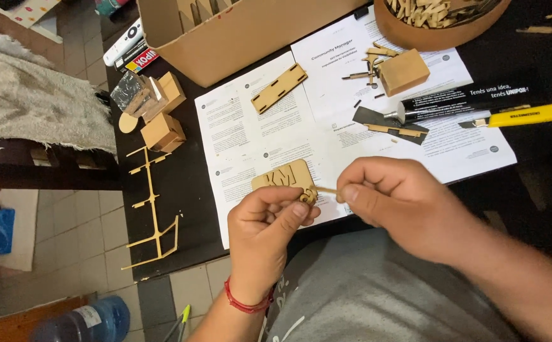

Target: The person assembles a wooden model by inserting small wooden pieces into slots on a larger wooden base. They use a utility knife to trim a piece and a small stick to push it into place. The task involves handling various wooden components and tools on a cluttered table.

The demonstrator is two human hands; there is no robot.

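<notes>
Here, over the printed sheets on a dark table, the left hand pinches a small wooden piece while the right hand grips a thin stick touching it. The step looks like glue being dabbed on a joint; next comes careful seating, likely against the flat wooden panel just behind.

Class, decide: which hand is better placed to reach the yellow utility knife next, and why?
Right. The right hand sits nearer the yellow utility knife on the table's right side; the left hand pinches a small wooden piece farther away.
</notes>
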